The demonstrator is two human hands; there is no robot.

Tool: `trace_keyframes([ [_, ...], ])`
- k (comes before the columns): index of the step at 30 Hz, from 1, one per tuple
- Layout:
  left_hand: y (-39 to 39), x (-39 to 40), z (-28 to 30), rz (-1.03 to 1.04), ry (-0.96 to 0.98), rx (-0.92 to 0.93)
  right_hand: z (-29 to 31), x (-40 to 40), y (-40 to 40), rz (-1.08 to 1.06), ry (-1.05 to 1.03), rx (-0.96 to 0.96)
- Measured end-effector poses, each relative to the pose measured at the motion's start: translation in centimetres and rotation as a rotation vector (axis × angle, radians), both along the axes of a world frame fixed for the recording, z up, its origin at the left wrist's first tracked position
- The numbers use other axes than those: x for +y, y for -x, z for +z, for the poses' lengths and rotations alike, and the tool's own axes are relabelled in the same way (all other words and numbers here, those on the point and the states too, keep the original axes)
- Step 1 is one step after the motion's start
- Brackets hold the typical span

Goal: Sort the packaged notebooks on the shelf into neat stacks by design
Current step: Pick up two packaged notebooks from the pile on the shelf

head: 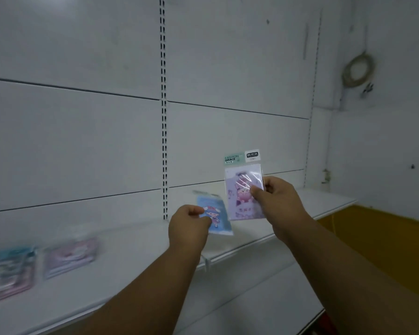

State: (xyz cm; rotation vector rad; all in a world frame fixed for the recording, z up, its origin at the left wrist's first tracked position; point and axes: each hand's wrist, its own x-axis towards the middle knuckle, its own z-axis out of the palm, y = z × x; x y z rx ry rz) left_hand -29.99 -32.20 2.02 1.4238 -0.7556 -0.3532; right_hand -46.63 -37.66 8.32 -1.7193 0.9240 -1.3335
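Observation:
My right hand (277,201) holds a purple packaged notebook (242,187) upright above the white shelf (131,247); its header card reads "FASHION GRACE". My left hand (188,226) grips a blue packaged notebook (215,215) with a cartoon figure, tilted, just left of and lower than the purple one. Far left on the shelf lie a blurred stack of pink packaged notebooks (69,257) and a stack of blue and pink ones (9,274) at the frame edge.
White back panels and a slotted upright (164,117) rise behind the shelf. A lower shelf (264,298) sits below. A coil of wire (357,71) hangs on the right wall, above an orange floor area (385,238).

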Motion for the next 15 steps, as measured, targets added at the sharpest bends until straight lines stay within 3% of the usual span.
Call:
trace_keyframes([
  [8, 1.7, -10.2, -0.8, 0.163, -0.18, -0.198, -0.3, -10.6, 2.2, 0.031, -0.059, -0.028],
  [15, -1.8, -17.1, -2.5, 0.151, -0.411, -0.224, -1.0, -19.3, -0.7, 0.111, -0.153, -0.03],
])
